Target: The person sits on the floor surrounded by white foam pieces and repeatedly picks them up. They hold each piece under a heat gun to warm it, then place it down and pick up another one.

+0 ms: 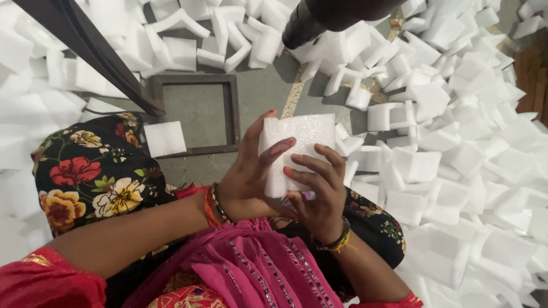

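The foam block, white and roughly square with a grainy face and one thick edge turned toward me, is sitting upright between both hands, above my lap and over the grey floor. I am seeing no labels or printed marks on it or on anything around it; every package-like piece here is plain white.

My left hand is cupping the block's left edge, thumb lying across its front face, fingers wrapping behind. My right hand is pressing on the lower right part of the front, fingers spread and bent over the face. Both hands are gripping the same block.

Piles of white foam pieces are crowding the floor to the right and along the top, some of them L-shaped corners. A dark square frame is lying on the floor just left of the block, with a small flat foam sheet overlapping its lower left corner. A dark slanting bar is crossing the upper left, and a dark rounded object is hanging in from the top edge.
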